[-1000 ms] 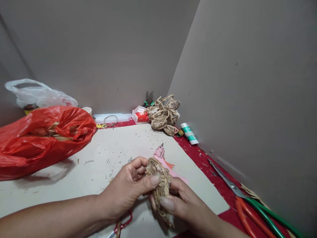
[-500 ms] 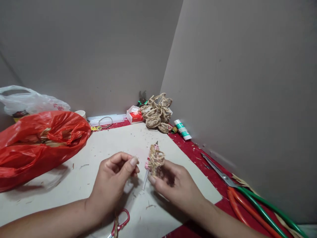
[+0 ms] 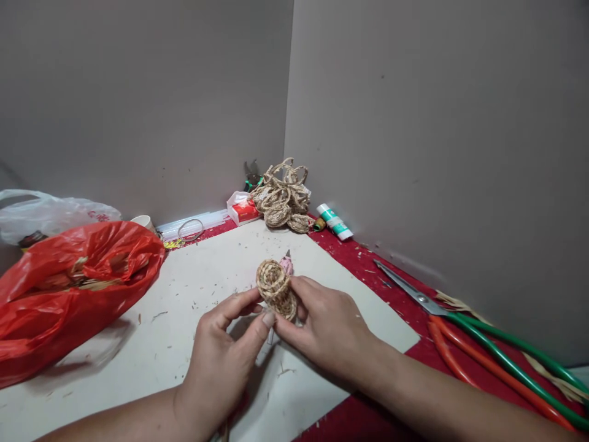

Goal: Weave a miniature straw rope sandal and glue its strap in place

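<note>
A small coiled straw braid [image 3: 272, 279], with a spiral face turned toward me, is held up between both hands. My left hand [image 3: 230, 344] pinches its lower left side between thumb and fingers. On the right edge, my right hand [image 3: 322, 313] grips it with thumb and fingertips. Just behind lies a pink glue gun [image 3: 286, 265] with a dark nozzle, mostly hidden by the coil. Its clear glue stick [image 3: 270, 336] pokes out below, close to my left thumb.
A white board [image 3: 193, 301] covers a red cloth. Left is a red plastic bag [image 3: 92, 294] of straw. At the back stand a tissue box [image 3: 243, 210] and a heap of braided rope [image 3: 283, 199]; large shears [image 3: 430, 307] lie right. Grey walls close in behind.
My left hand moved right and took hold of the coil beside my right hand. The coil turned so its spiral face shows. The view shifted slightly, and the small red scissors left sight.
</note>
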The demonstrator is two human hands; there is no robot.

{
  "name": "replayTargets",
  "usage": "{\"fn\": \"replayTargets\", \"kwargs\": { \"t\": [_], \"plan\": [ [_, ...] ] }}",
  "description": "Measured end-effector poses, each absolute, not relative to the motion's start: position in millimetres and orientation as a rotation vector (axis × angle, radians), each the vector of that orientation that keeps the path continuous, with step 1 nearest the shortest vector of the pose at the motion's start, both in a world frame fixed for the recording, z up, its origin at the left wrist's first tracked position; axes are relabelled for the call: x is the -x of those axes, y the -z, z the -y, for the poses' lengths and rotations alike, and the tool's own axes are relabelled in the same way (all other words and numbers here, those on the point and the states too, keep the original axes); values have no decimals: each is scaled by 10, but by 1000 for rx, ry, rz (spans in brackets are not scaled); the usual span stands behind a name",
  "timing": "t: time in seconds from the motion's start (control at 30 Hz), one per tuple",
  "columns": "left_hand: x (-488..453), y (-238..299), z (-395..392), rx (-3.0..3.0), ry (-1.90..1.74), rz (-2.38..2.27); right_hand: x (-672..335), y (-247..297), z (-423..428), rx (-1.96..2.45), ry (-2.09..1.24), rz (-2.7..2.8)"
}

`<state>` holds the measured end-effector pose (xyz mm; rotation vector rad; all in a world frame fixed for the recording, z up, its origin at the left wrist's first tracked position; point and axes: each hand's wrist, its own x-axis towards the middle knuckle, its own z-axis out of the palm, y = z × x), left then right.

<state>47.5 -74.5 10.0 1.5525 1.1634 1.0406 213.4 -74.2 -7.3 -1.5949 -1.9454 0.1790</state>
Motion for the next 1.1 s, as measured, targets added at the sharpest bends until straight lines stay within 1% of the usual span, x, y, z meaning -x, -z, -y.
{"fn": "replayTargets", "kwargs": {
  "t": [0.17, 0.43, 0.6, 0.83, 0.93, 1.1],
  "plan": [
    [-491, -79, 756, -1434, -1064, -1165, -2092, 101, 760, 1608, -206, 1933],
    [-441, -47, 684, -1274, -1099, -1074, -2069, 64, 835, 1462, -532, 1911],
    [-450, -50, 625, -1245, -1061, -1013, -2083, 90, 815, 1393, -584, 1913],
    [-407, -31, 597, -1255, -1079, -1062, -2068, 157, 789, 1348, -740, 1906],
    [-384, -61, 573, -1237, -1075, -1034, -2083, 160, 776, 1326, -842, 1807],
    [-402, -79, 591, -1222, -1048, -992, -2090, 119, 750, 1164, -1133, 1493]
  ]
}}
